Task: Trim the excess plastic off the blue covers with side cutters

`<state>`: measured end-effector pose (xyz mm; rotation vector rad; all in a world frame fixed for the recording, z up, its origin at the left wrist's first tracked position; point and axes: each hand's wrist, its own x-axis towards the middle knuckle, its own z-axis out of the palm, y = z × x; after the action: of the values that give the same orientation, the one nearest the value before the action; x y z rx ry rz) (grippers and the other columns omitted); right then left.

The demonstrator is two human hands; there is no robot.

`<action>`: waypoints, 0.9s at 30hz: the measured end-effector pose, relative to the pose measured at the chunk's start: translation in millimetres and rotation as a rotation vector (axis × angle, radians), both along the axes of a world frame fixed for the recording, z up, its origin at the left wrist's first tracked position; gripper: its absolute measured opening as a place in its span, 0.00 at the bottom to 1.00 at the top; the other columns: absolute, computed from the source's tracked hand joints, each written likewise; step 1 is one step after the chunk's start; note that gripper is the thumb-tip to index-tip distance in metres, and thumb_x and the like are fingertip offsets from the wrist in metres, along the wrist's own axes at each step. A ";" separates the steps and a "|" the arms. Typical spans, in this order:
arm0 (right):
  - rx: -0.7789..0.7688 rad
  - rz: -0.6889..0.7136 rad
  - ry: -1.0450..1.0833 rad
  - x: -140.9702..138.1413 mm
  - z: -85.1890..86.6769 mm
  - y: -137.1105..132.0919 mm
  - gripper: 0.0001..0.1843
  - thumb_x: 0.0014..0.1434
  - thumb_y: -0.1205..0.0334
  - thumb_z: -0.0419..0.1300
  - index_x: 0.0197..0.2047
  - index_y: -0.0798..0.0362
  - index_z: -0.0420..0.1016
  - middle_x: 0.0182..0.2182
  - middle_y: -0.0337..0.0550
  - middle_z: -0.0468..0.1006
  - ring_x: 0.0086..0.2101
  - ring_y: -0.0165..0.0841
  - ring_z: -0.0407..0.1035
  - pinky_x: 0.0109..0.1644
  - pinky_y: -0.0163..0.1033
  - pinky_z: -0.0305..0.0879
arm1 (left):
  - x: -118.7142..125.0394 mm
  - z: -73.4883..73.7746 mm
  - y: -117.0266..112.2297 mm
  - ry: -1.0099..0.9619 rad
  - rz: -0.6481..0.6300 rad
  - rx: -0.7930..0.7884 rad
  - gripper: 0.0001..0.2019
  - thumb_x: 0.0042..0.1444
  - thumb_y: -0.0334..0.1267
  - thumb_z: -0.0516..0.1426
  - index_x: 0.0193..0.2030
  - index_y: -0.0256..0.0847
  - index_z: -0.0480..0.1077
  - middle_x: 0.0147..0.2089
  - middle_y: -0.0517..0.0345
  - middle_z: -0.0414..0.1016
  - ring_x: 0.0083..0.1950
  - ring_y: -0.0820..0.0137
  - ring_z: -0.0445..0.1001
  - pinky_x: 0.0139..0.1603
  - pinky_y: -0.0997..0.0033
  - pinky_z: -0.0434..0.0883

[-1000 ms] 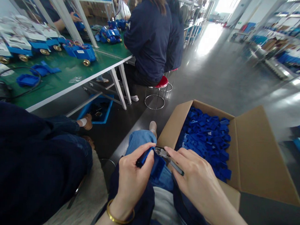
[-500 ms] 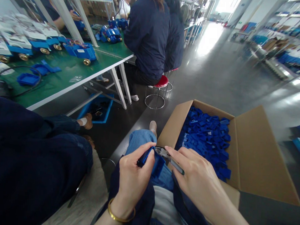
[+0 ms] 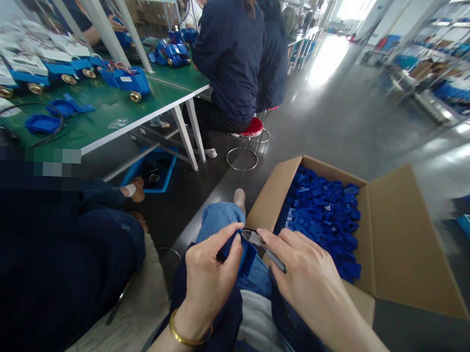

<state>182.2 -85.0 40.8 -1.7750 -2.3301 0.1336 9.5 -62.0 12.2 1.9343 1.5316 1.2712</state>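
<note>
Lap, beside cardboard box (image 3: 403,245) of blue parts: left hand (image 3: 207,278) pinching blue plastic piece (image 3: 241,254); right hand (image 3: 308,278) gripping pliers (image 3: 263,245) closed against it.

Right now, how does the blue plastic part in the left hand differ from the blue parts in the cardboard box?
The blue plastic part is single, pinched in the left hand over the lap, with the right hand bringing slim metal pliers to it. The blue plastic parts in the open cardboard box lie heaped and untouched. Both are the same blue.
</note>
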 end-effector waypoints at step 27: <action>-0.357 -0.039 0.394 7.4 -1.8 6.4 0.17 0.62 0.65 0.58 0.52 0.46 0.80 0.38 0.43 0.82 0.39 0.38 0.75 0.45 0.40 0.68 | -12.8 6.8 11.2 0.085 -0.193 -0.002 0.12 0.62 0.33 0.58 0.46 0.36 0.83 0.41 0.54 0.88 0.38 0.67 0.86 0.40 0.77 0.78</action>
<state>189.6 -78.6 39.0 -1.7408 -2.0762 0.8567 -3.2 -50.8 19.0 2.1019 1.3455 1.1184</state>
